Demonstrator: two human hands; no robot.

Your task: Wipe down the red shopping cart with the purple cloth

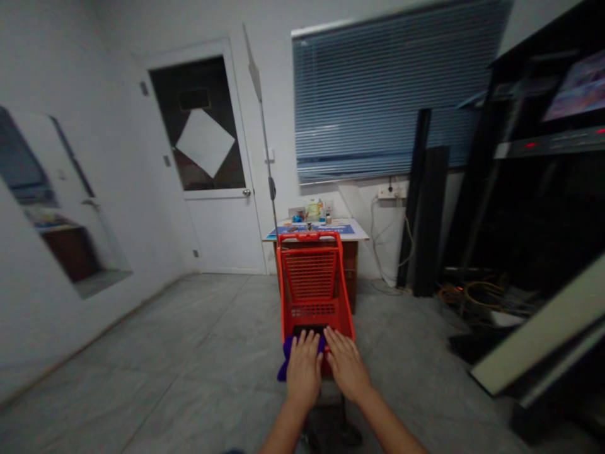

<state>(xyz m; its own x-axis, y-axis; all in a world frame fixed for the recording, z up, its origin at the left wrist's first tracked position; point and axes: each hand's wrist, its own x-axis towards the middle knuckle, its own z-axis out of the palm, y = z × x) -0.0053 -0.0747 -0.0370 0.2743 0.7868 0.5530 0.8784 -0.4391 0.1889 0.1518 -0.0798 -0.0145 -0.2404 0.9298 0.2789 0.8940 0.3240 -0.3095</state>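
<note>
We find a red shopping cart point(309, 274) standing on the grey floor point(212, 353), its handle point(309, 237) at the far end, in front of a desk point(362, 233) that carries small bottles and printed sheets. Purple cloth point(287, 359) lies bunched at the cart's near edge, beside a dark item point(302, 329) inside the basket.

We record the left hand point(304, 372) palm down over the cloth, fingers extended and close together, not curled round anything. The right hand point(347, 366) lies just beside it above the near rim, fingers likewise extended, with no object enclosed. The view is dim and slightly blurred, so we cannot tell whether the fingertips press on the cloth and the dark item or merely hover over them.

On handling, we judge the cloth soft, light and limp; it is best pinched by the loose fold to the left of the left hand. The cart appears to be stiff plastic, fairly light and apt to roll on its wheels point(350, 435); we would hold it by the handle or the firm side rim.
</note>
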